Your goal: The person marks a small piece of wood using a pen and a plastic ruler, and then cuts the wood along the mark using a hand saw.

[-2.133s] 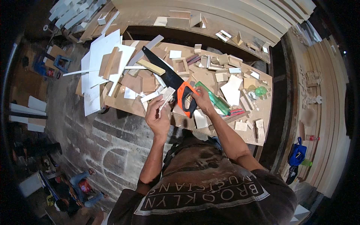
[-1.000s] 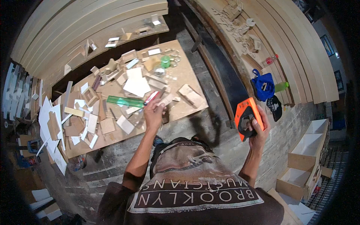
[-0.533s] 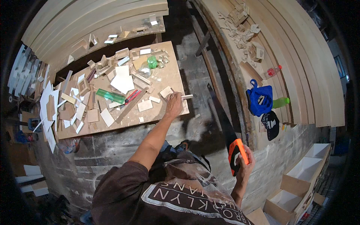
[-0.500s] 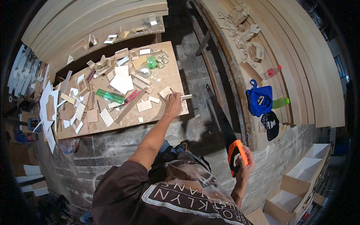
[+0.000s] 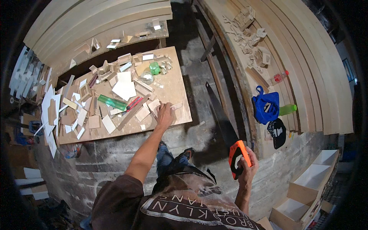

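Right hand: the person's right hand (image 5: 248, 166) is closed round a handle, low at the right side.
Saw: black-bladed hand saw with an orange-and-black loop handle (image 5: 225, 126); its grip lies inside the right fingers, and the blade runs away from them over the gap between table and bench.
Left hand: the person's left hand (image 5: 165, 115) is palm-down at the table's near right corner, fingers bent and only slightly spread; cannot tell whether they grip anything.
Strip: short, pale, flat wooden strip (image 5: 176, 105), just right of the left fingers, its near end hidden by them.
Blocks: pale rectangular wooden block (image 5: 154, 104) just left of the left fingertips; second pale flat wooden block (image 5: 143, 114) a little further left.
Right bench: blue fabric bag (image 5: 265, 109) beside a black cap (image 5: 277, 134).
Mid-table: long translucent green plastic piece (image 5: 112, 102), well left of the left fingers.
Beyond: white angular panel (image 5: 124, 91) among offcuts; small round green plastic container (image 5: 154, 68) near the far edge.
Back: long pale boards (image 5: 96, 27) in layers.
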